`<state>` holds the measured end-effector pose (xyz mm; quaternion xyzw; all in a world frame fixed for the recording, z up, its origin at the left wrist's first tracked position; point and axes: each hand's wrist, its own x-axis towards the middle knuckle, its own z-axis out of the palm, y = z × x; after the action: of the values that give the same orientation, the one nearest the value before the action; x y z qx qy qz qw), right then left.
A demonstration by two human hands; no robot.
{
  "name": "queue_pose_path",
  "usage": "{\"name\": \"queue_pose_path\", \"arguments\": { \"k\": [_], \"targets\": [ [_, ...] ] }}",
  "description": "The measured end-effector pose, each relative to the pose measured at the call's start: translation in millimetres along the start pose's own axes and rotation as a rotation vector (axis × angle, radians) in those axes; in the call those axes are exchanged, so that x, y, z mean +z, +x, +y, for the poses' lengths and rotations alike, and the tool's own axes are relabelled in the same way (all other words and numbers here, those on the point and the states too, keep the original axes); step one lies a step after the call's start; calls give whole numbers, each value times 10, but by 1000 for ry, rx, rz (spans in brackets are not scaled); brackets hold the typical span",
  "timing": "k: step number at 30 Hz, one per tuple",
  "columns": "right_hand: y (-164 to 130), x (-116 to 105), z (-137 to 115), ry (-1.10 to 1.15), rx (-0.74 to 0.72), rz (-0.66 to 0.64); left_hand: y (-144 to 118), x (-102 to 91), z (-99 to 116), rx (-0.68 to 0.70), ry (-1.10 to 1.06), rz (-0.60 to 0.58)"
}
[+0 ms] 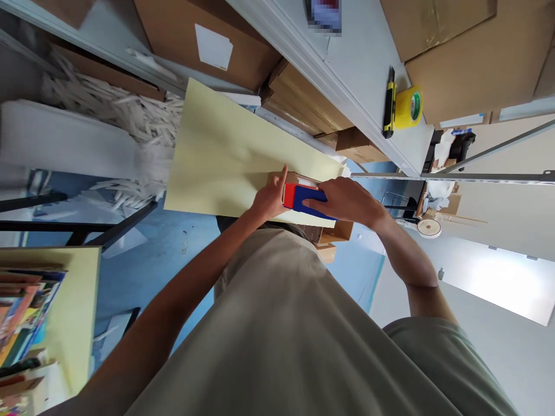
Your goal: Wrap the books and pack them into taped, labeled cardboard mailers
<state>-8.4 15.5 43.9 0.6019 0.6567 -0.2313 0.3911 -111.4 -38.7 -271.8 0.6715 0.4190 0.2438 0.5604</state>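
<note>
A small red and blue block-like thing [310, 199] is between my hands, at the near edge of a pale yellow board [217, 144]. I cannot make out its exact kind. My right hand [347, 200] wraps its blue end, thumb lying across the blue face. At the red end, my left hand [269, 199] holds on, one finger pointing up along the side and the other fingertips largely hidden. Just behind the red and blue part shows a brownish box-like piece [299, 178] with a whitish top, partly covered by my hands.
A yellow tape roll [408, 107] and a yellow-black utility knife [389, 110] lie on the white shelf [359, 69]. Cardboard boxes [303, 98] stand beneath it. Shredded white paper [117, 107] is piled at left. Books [26, 312] sit on another yellow table at lower left.
</note>
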Motion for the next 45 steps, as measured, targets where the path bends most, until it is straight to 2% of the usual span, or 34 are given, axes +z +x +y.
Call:
{"name": "queue_pose_path", "arguments": {
  "k": [5, 8, 14, 20, 23, 27, 32, 36, 40, 43, 45],
  "targets": [
    [68, 27, 97, -1, -55, 70, 293, -192, 3, 265, -6, -39],
    [92, 35, 187, 17, -46, 77, 382, -218, 18, 338, -27, -74],
    [123, 33, 244, 64, -54, 74, 484, -227, 17, 327, -11, -88],
    [183, -54, 197, 38, -58, 71, 548, -136, -132, 305, 102, -101],
    [193, -131, 176, 15, -60, 59, 525, -65, -208, 280, 122, -64],
    [148, -214, 209, -50, -3, -44, 482, -12, -261, 321, 130, 4],
    [151, -118, 531, -89, 99, -148, 447, -33, -277, 341, 154, 36],
    [228, 100, 923, -32, 89, -218, 429, -95, -250, 317, 186, 41],
    [282, 276, 1215, 71, 55, -226, 430, -161, -199, 297, 241, 14],
    [303, 293, 1259, 125, -24, -182, 457, -200, -176, 290, 309, -12],
    [300, 232, 1173, 108, -90, -108, 486, -223, -162, 286, 361, -39]
  ]
}}
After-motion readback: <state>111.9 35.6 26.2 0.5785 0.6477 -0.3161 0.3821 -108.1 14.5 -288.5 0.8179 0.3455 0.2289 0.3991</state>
